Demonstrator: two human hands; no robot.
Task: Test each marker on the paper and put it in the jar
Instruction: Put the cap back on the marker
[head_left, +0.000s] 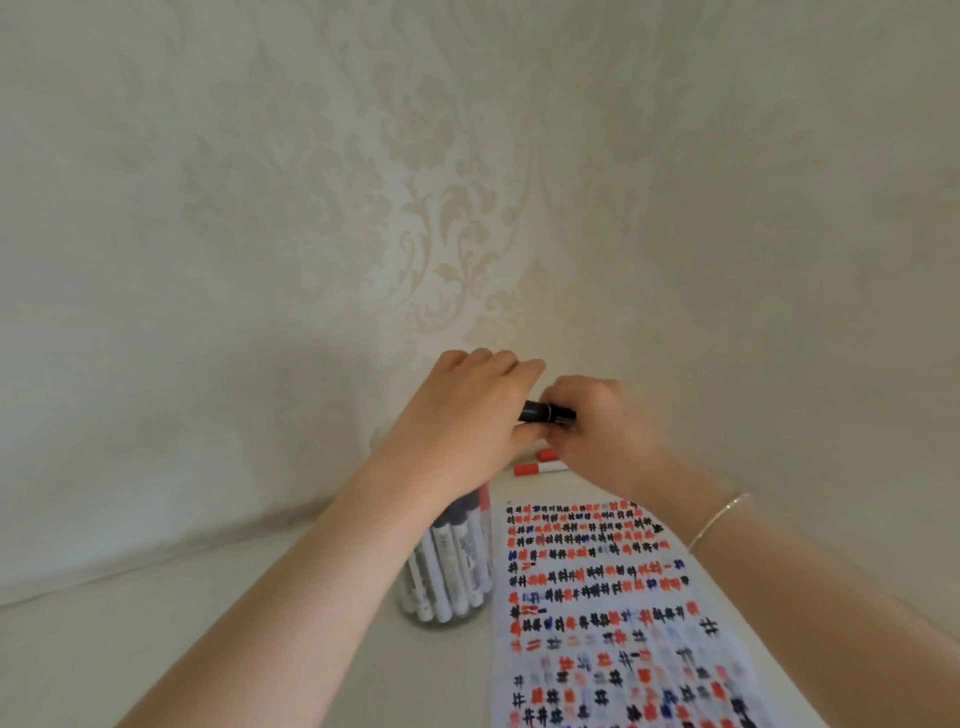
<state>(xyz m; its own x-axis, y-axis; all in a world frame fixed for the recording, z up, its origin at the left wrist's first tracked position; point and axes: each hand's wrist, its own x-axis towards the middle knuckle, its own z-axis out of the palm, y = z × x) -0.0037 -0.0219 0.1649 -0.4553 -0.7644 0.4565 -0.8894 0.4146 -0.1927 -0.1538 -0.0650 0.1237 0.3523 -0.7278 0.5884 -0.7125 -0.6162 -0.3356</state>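
Observation:
A black marker lies level between my two hands, raised above the table. My left hand grips its left end and my right hand grips the right end; most of the barrel is hidden by fingers. Below my left wrist stands a clear jar holding several white markers with dark and red caps. The white paper lies to the right of the jar, covered in rows of black, red and blue hash marks.
Two red-capped markers lie on the table beyond the paper, under my hands. A patterned cream wall rises close behind the table. A thin bracelet sits on my right wrist.

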